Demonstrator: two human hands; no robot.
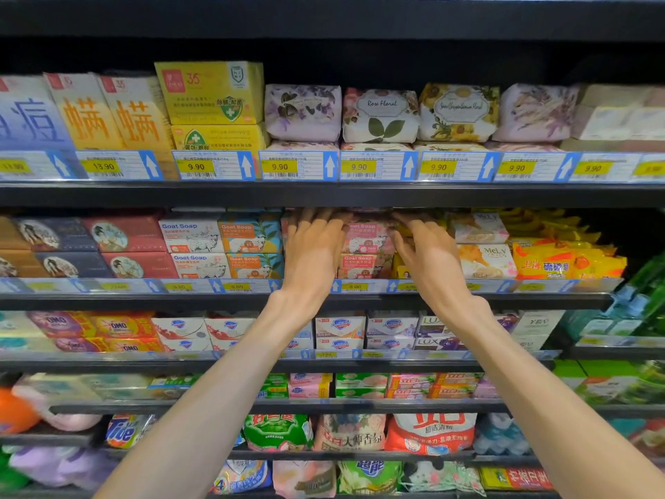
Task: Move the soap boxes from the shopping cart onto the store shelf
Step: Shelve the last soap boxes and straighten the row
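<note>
While both arms reach up to the second black metal store shelf [324, 300], the placing step looks to be in hand: the pink cardboard Goat Soap boxes [363, 246] stand in a stack two high behind the price rail, between the orange Goat Soap boxes [252, 246] on one side and yellow packets [403, 268] on the other. The left hand [313, 246] lies over the left edge of the pink stack, fingers stretched forward and fairly straight, their tips going under the lip of the shelf above. The right hand [428, 246] comes in from the other side, fingers also extended and slightly spread, touching or nearly touching the upper pink box. Neither hand plainly curls round a box; they seem to press or steady the stack, not carry it, though the fingertips are blurred and partly hidden in shadow. The shopping cart is out of view, so I cannot tell how many boxes remain in it.

My judgement is that the boxes are being squared into their slot. Next, the stack needs a gentle push back until flush with its neighbours, labels facing out, and then both hands must draw away without dragging the upper box forward or knocking the adjacent orange boxes.
</note>
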